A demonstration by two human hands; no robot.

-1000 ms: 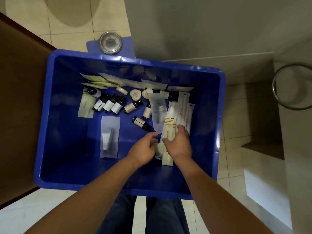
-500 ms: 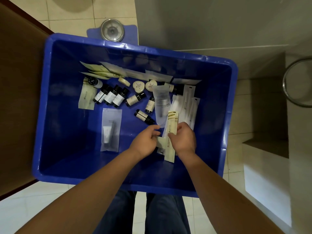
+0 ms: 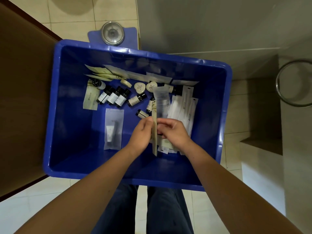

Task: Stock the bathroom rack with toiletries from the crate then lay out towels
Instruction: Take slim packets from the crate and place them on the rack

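Observation:
A blue crate stands on the floor below me, with toiletries on its bottom. Both hands are inside it. My left hand and my right hand together hold a long cream paper sachet turned on edge between them. Several small dark bottles lie at the back left, two round soaps behind them. A clear packet with a small tube lies left of my hands. White flat sachets are stacked at the right.
A brown wooden door or panel runs along the crate's left side. A blue scale with a round dial sits behind the crate. At the right edge a metal ring hangs over a pale counter. My legs are below the crate.
The cream sachet has been lifted off the pile and turned on edge, now held between both hands. The view shifted slightly.

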